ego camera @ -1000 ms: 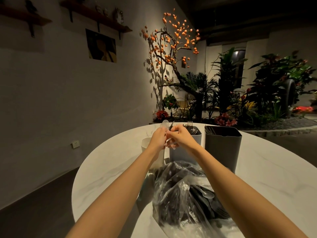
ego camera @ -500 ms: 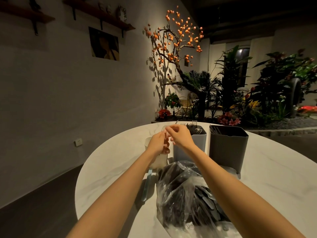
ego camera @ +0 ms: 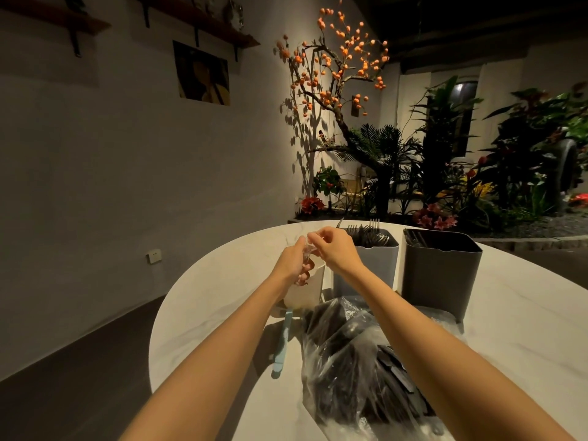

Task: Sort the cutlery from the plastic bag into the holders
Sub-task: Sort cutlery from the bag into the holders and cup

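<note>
A clear plastic bag full of dark cutlery lies on the round white table in front of me. Behind it stand three holders: a white one at left, a light grey one holding forks, and a dark grey one at right. My left hand grips clear plastic cutlery above the white holder. My right hand pinches the top of the same clear pieces. What kind of clear pieces they are is hard to tell.
A light blue utensil lies on the table left of the bag. The table's left edge drops to a dark floor. Plants and an orange-fruited tree stand beyond the far edge.
Both hands have stayed together above the white holder, working the clear cutlery. My head has tilted slightly, shifting the view of the table and bag.
</note>
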A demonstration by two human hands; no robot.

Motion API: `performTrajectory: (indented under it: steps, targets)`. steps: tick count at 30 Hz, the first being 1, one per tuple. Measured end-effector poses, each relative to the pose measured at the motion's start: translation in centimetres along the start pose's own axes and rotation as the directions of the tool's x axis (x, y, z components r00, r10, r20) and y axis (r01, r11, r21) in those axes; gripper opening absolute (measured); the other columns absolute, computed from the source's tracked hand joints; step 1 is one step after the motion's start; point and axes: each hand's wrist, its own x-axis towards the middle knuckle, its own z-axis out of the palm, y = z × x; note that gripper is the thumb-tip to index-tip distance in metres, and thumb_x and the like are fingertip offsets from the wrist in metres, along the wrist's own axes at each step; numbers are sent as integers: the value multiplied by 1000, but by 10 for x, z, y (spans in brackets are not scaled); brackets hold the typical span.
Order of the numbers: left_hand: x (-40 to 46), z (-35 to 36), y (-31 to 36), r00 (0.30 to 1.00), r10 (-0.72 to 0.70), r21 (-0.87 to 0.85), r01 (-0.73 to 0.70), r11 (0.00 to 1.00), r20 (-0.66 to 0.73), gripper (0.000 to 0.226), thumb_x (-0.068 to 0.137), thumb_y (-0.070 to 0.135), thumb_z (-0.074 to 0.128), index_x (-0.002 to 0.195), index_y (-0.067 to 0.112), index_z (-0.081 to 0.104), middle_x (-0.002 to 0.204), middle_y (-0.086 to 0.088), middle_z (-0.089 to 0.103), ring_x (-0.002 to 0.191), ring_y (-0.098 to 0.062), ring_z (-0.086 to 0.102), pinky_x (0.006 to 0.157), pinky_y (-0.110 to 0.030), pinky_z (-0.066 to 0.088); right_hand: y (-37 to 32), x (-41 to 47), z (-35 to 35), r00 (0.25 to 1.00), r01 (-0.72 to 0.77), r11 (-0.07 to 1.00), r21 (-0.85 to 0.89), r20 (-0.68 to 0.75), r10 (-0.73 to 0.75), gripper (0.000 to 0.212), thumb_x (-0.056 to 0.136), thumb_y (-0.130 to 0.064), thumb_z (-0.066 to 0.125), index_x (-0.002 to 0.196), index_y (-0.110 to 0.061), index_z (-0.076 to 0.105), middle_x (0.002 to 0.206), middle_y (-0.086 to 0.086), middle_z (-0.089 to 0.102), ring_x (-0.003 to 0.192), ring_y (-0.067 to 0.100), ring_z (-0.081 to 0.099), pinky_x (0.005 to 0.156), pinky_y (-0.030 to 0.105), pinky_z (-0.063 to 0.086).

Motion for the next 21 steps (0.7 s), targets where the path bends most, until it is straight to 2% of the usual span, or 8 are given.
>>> performTrajectory:
  steps: [4, 6, 8, 10, 12, 15, 17, 21]
  targets:
    - [5, -4, 0, 999, 17, 48, -16, 999, -28, 51, 105, 41, 21, 81, 13, 55, 64, -5, 44, 52, -11, 37, 49, -21, 35, -3, 3, 7, 997, 32, 999, -14, 73, -31, 21, 97, -23, 55, 101, -5, 65, 85, 3, 64, 68, 8, 57, 59, 17, 41]
    - [10, -5, -1, 994, 52, 52, -47, 998, -100, 53, 106, 37, 20, 86, 8, 61, 70, -8, 53, 61, -14, 48, 60, -30, 47, -4, 4, 8, 996, 69, 997, -44, 62, -66, 21, 97, -21, 54, 103, -3, 64, 89, 6, 64, 67, 8, 57, 58, 15, 42]
    - [15, -8, -5, 964, 113, 70, -99, 993, -239, 53, 106, 32, 22, 94, 6, 67, 84, -7, 62, 72, -15, 55, 72, -33, 49, -4, 7, 11, 994, 110, 989, -96, 10, -110, 20, 98, -20, 53, 105, -4, 63, 93, 8, 65, 73, 14, 60, 67, 23, 48]
    - [19, -11, -8, 909, 215, 144, -174, 974, -357, 47, 105, 26, 27, 93, 10, 69, 93, -4, 65, 80, -14, 57, 71, -27, 44, -4, 10, 15, 988, 135, 981, -138, -52, -144, 18, 98, -21, 52, 105, -7, 62, 93, 10, 67, 81, 22, 62, 74, 35, 51]
    - [21, -13, -9, 868, 298, 209, -231, 950, -397, 44, 105, 23, 30, 93, 9, 70, 93, -4, 67, 83, -15, 58, 71, -26, 43, -6, 11, 18, 979, 156, 980, -121, -112, -169, 17, 99, -21, 51, 103, -8, 62, 86, 8, 65, 78, 23, 61, 71, 36, 49]
    - [26, -13, -9, 842, 340, 251, -252, 935, -419, 40, 103, 20, 33, 95, 8, 70, 96, -4, 68, 89, -17, 60, 72, -25, 44, -10, 13, 20, 965, 170, 975, -145, -176, -195, 18, 100, -21, 49, 102, -8, 60, 82, 6, 62, 75, 21, 58, 67, 35, 47]
    - [32, -18, -13, 841, 329, 281, -222, 934, -430, 37, 102, 17, 34, 95, 10, 69, 102, -5, 68, 94, -16, 58, 73, -24, 42, -9, 17, 23, 967, 170, 954, -246, -144, -209, 17, 100, -19, 48, 102, -8, 60, 88, 9, 64, 79, 25, 58, 68, 39, 47]
    - [46, -26, -29, 891, 256, 379, -105, 919, -374, 28, 99, 12, 38, 105, 14, 66, 119, -5, 60, 113, -23, 52, 90, -32, 43, -5, 25, 32, 982, 189, 895, -403, 51, -184, 15, 98, -14, 50, 101, -7, 63, 98, 13, 67, 88, 30, 60, 70, 35, 44]
